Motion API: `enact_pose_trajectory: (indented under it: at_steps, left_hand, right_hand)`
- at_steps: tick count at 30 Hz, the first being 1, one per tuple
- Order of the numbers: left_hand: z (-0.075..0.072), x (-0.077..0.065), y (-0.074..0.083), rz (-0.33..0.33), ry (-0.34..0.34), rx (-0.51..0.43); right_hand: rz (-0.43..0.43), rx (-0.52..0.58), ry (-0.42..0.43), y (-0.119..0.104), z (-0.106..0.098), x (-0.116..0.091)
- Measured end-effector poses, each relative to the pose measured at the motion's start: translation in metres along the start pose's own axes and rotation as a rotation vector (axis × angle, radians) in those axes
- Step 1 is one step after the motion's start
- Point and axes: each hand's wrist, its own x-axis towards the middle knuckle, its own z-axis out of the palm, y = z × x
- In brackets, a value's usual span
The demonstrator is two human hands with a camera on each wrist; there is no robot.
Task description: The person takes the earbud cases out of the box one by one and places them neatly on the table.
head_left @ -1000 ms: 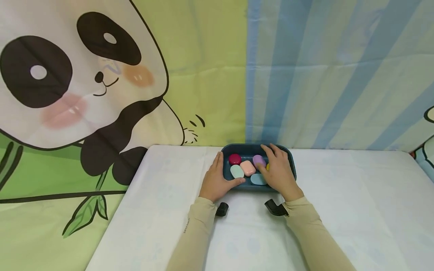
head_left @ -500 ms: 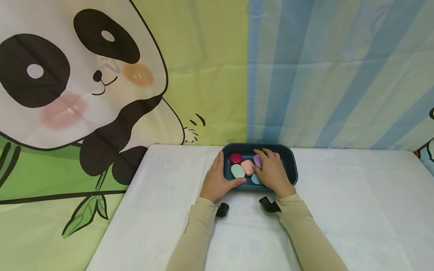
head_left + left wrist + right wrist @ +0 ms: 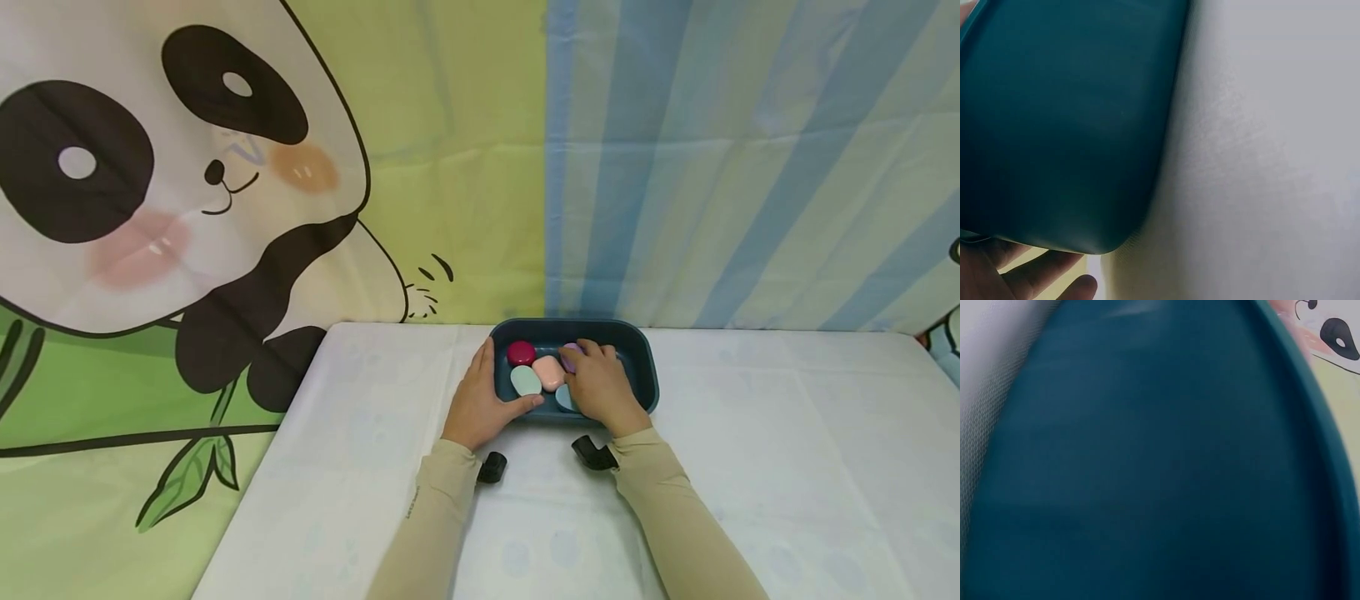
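A dark teal tray (image 3: 636, 342) stands near the table's back edge with smooth, rounded, pebble-like pieces inside. My left hand (image 3: 478, 407) lies along the tray's left end, fingers straight, thumb at the front rim. The right hand (image 3: 602, 388) reaches down inside, bent fingers over a purple piece (image 3: 570, 365); I cannot tell whether it grips it. Beside these fingers lies a light blue piece (image 3: 564, 400), partly covered. Further left are a pink piece (image 3: 549, 373), a dark red round one (image 3: 521, 352) and a mint oval (image 3: 526, 381). The left wrist view shows fingers (image 3: 1041, 275) against the tray's end.
A white cloth covers the table (image 3: 780, 467). Right behind the tray hangs a printed curtain (image 3: 457, 167) with a panda. Black wrist-camera pieces (image 3: 595, 453) jut inward from both sleeves. The right wrist view is mostly tray wall (image 3: 1160, 456).
My right hand has shifted left inside the tray, covering more of the purple and light blue pieces. A yellow piece glimpsed earlier is hidden now. The left hand has stayed in place.
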Motion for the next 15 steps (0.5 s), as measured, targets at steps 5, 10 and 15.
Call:
enact_pose_trajectory:
  at_steps: [5,10,15]
  left_hand:
    - [0.0001,0.0002,-0.0019,0.008,0.005,0.011]
    - [0.0004,0.0006,-0.0020,0.013,0.006,0.012]
    - [0.0006,0.0002,-0.0006,0.012,0.004,0.001]
  right_hand:
    - [0.037,0.015,-0.008,-0.0014,-0.0002,0.0012]
    - [0.064,0.019,0.007,-0.0022,-0.0004,0.0019]
    - [0.056,0.002,0.003,-0.0007,0.0013,0.0008]
